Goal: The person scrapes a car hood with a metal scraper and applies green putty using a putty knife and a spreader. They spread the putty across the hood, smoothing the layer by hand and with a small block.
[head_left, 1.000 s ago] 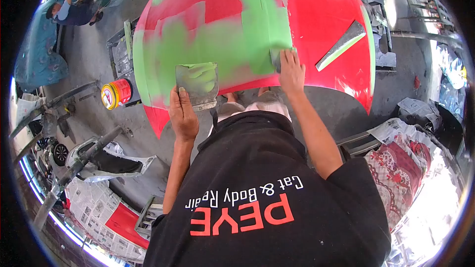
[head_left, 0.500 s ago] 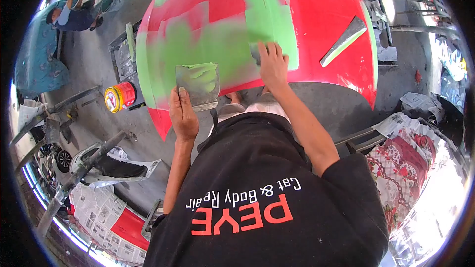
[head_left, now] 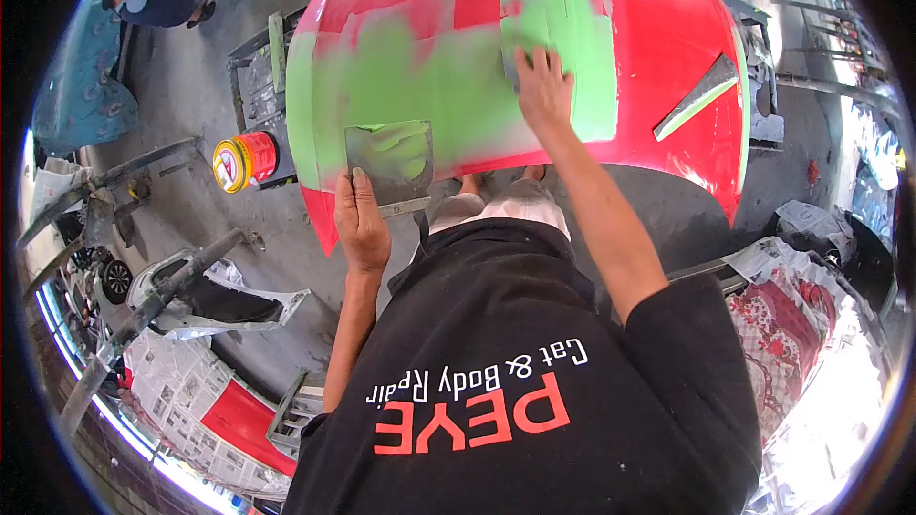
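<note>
A red car hood [head_left: 658, 48] with broad patches of light green putty [head_left: 458, 76] lies in front of me. My left hand [head_left: 363, 224] grips the near left edge of a flat putty board [head_left: 391, 186], thumb on top. Smeared green putty lies on the board, which is held over the hood's near edge. My right hand [head_left: 548, 88] is closed on a dark, thin putty spreader [head_left: 510, 67], mostly hidden by the fingers. Its edge is against the green area right of the hood's middle. A long, tapered strip [head_left: 697, 97] with green on it rests on the hood's right side.
A yellow and red can [head_left: 243, 162] stands on a dark stand left of the hood. Metal bars [head_left: 157, 300] and a newspaper-covered panel [head_left: 200, 401] are at lower left. Another person [head_left: 162, 0] crouches at upper left. A patterned cloth [head_left: 787, 343] is at right.
My right hand has moved with the spreader farther up the hood over the green patch. The left hand still holds the board. The whole view has shifted slightly.
</note>
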{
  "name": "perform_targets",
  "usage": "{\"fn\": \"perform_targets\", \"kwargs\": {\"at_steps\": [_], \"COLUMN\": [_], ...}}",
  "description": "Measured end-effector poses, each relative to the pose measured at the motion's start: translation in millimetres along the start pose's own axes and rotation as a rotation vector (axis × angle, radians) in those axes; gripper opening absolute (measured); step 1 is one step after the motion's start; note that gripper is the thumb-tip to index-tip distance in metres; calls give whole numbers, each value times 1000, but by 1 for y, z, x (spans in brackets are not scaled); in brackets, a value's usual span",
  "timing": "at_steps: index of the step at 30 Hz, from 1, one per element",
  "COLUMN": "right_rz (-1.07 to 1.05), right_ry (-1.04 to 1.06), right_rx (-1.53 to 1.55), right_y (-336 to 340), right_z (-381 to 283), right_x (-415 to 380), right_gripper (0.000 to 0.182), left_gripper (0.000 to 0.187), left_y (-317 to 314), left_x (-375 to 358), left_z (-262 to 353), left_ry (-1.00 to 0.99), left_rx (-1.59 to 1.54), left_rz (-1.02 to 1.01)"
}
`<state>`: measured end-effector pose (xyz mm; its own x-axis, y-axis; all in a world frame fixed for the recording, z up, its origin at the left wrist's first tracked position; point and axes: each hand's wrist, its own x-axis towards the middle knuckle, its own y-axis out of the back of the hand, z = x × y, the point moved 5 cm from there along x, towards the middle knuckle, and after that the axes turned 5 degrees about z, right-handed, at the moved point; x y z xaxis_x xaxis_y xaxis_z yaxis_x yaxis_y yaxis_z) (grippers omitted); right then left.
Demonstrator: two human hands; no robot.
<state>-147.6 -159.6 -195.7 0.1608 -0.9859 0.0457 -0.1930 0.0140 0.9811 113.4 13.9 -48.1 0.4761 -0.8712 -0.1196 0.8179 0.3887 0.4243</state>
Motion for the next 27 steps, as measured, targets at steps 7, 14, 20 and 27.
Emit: {"fn": "perform_targets", "kwargs": {"at_steps": [7, 14, 20, 27], "right_rz": [-81, 106, -318, -465], "right_ry": [59, 29, -84, -184], "right_rx": [-12, 458, 1594, 1546], "right_y": [-13, 96, 175, 147], "right_z": [3, -16, -43, -22], "right_x": [-151, -108, -80, -81], "right_gripper": [73, 62, 58, 57], "left_gripper": [35, 30, 34, 33], "left_y": [-10, -34, -57, -41], "left_x": [15, 16, 8, 12], "left_z": [6, 30, 39, 76], "left_ry": [7, 151, 226, -36], "left_rx": [-110, -399, -461, -326], "left_rz": [-79, -230, -482, -380]}}
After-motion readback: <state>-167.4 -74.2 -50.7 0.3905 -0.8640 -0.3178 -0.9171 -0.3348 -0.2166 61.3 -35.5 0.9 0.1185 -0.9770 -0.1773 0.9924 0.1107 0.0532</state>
